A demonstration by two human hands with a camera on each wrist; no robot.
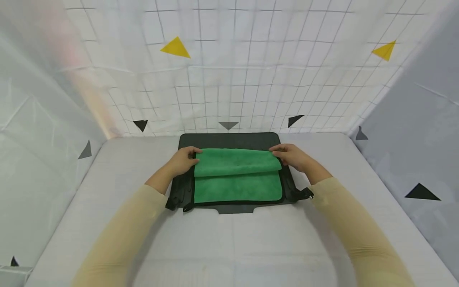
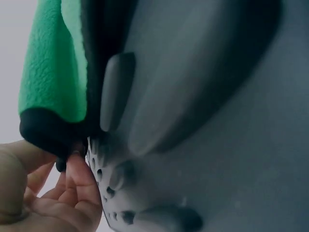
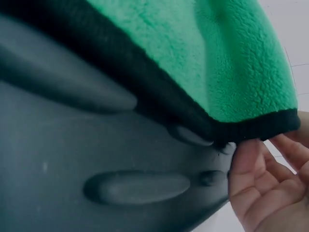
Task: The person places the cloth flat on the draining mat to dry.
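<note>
A green plush towel (image 1: 238, 187) with black edging lies on a dark ridged tray (image 1: 229, 139), its far part doubled over toward the person. At the fold's left end my left hand (image 1: 182, 160) pinches the towel edge between thumb and fingers. The left wrist view has this hand (image 2: 63, 193) just under the black-edged corner, beside the tray's rim. My right hand (image 1: 292, 154) grips the fold's right end. In the right wrist view its thumb and fingers (image 3: 248, 157) meet at the black trim. The towel's underside is hidden.
The tray rests on a white-covered table (image 1: 229, 243). Black clip-like pieces (image 1: 303, 194) stick out at the tray's near corners. A white gridded sheet (image 1: 251, 87) with yellow and black triangles rises behind, and pale sheets (image 1: 412, 139) close in both sides.
</note>
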